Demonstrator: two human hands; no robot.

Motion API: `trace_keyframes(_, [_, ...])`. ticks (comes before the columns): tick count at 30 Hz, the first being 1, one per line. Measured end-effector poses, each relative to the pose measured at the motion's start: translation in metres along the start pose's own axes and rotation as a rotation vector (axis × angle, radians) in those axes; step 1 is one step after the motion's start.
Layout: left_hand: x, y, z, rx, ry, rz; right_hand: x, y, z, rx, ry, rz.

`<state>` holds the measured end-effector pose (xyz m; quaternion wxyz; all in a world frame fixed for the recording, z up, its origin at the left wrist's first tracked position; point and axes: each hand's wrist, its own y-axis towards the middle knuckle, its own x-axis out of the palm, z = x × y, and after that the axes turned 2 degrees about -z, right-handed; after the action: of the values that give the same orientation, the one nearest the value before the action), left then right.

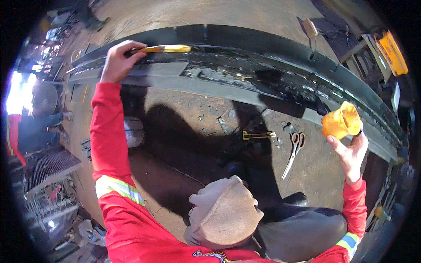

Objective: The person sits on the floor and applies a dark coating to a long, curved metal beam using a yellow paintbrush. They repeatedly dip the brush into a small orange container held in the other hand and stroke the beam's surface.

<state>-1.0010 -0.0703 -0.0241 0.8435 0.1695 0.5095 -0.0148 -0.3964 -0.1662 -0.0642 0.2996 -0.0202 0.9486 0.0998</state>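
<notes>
My left hand [120, 60] grips a paintbrush-like tool [169, 48], long, flat and yellowish, pointing right over a long dark metal beam [131, 75]. Wet-looking black patches and shiny flakes cover the beam's inner face. On the right, my right hand [351, 153] holds an orange-yellow cup [335, 125] by its lower part, close to the beam's near edge. The cup's mouth tilts up and right; its contents cannot be made out. Below the beam, scissors [294, 153] and a small yellow tool [258, 135] lie on the brown ground, apart from both hands.
Dark flakes [224, 125] are scattered on the ground. A metal grating [50, 171] stands at the left, with a person's red sleeve [15, 140] behind it. At the far right is an orange case [391, 53]. A beige cloth shape [226, 212] fills the lower middle.
</notes>
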Motion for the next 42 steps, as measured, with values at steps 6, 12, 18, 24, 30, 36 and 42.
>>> trace_keyframes(6, [-0.022, 0.045, 0.019, 0.199, 0.194, 0.026, -0.004, -0.006, 0.012, -0.009, 0.025, 0.037])
trace_keyframes(12, [0.001, 0.013, 0.042, 0.269, 0.467, 0.077, 0.001, -0.002, 0.011, -0.054, 0.031, 0.036])
trace_keyframes(18, [0.026, -0.003, 0.035, 0.142, 0.467, 0.143, -0.004, -0.001, 0.012, -0.064, 0.009, 0.018])
trace_keyframes(24, [0.010, -0.019, 0.032, 0.046, 0.336, 0.173, -0.006, -0.004, 0.004, -0.003, 0.053, 0.042])
trace_keyframes(30, [0.013, -0.017, 0.029, 0.038, 0.377, 0.139, -0.001, -0.002, -0.001, 0.017, 0.040, 0.021])
trace_keyframes(36, [0.018, -0.007, 0.037, 0.053, 0.368, 0.142, -0.001, -0.002, -0.005, -0.007, 0.032, 0.010])
trace_keyframes(42, [0.015, -0.006, 0.040, 0.108, 0.313, 0.135, 0.001, 0.000, -0.010, 0.015, 0.019, 0.007])
